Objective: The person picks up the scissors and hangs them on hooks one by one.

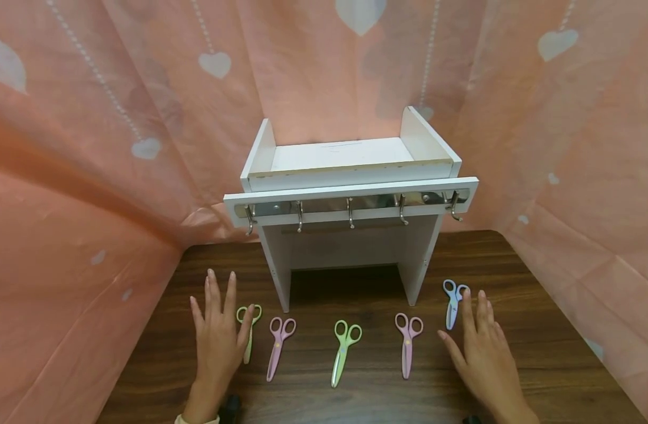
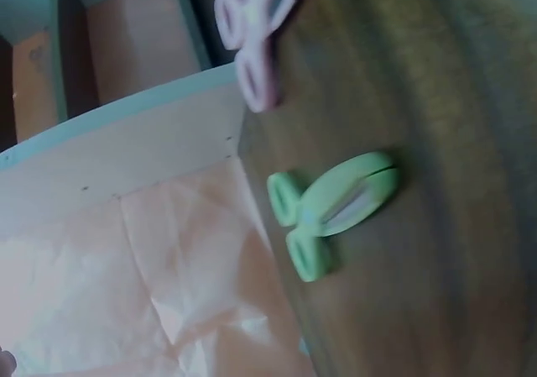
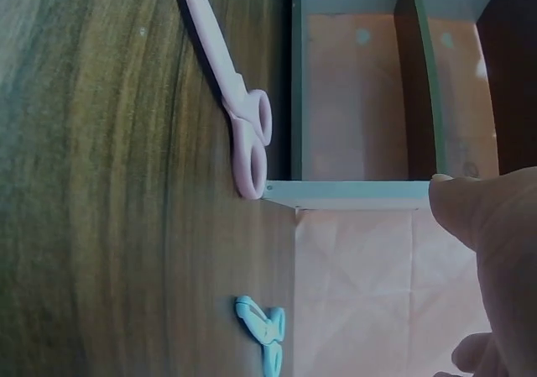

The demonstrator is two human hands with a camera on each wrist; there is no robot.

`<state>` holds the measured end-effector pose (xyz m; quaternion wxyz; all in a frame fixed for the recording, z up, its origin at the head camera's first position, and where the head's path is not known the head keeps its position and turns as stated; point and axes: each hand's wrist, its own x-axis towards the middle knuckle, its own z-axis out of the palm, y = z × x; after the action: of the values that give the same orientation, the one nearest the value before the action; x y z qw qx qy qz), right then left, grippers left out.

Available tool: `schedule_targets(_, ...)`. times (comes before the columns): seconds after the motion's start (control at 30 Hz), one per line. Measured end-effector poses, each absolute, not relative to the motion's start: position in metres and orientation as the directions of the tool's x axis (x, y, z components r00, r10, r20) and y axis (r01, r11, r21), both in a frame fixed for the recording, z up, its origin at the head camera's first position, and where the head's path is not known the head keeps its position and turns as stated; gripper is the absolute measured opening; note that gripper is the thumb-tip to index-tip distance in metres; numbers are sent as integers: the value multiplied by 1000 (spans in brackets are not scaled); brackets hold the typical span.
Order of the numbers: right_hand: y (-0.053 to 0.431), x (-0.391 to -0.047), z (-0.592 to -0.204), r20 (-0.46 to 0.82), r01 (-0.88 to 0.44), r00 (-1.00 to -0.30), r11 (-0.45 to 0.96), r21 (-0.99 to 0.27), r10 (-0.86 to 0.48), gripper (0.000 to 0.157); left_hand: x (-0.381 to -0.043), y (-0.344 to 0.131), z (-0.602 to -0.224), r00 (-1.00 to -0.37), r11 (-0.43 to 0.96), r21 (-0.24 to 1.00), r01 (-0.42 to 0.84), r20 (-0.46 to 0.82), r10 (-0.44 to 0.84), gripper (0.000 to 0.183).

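Observation:
Fingers spread, my left hand (image 1: 217,341) hovers at the left, overlapping the leftmost green scissors (image 1: 248,330) in the head view. Beside it lie pink scissors (image 1: 279,347). In the middle are green scissors (image 1: 343,352), and further right a second pink pair (image 1: 407,344). My right hand (image 1: 485,359) is held out with straight fingers close by the blue scissors (image 1: 452,303), its index fingertip over one handle loop. Neither hand holds anything. The left wrist view shows the green scissors (image 2: 336,205) lying flat, and the right wrist view shows my right thumb (image 3: 470,205).
Behind the scissors stands a white shelf unit (image 1: 427,138) on the dark wooden table (image 1: 366,406). Across its front runs a rail (image 1: 324,204) with several metal hooks (image 1: 350,213). Pink cloth (image 1: 144,224) with white hearts hangs around the back and sides.

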<state>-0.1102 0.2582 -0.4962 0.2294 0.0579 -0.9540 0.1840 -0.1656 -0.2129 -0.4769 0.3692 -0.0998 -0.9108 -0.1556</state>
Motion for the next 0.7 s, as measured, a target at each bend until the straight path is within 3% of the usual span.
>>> schedule_targets(0.27,257,-108,-504,423,-160,-906,916,-367,11,95,-173,-213,-453,-647,893,275,355,762,22,63)
schedule_targets(0.7,260,-104,-515,346,-101,-938,929,-355,30,91,-184,-207,-428,-448,835,266,481,893,-26,56)
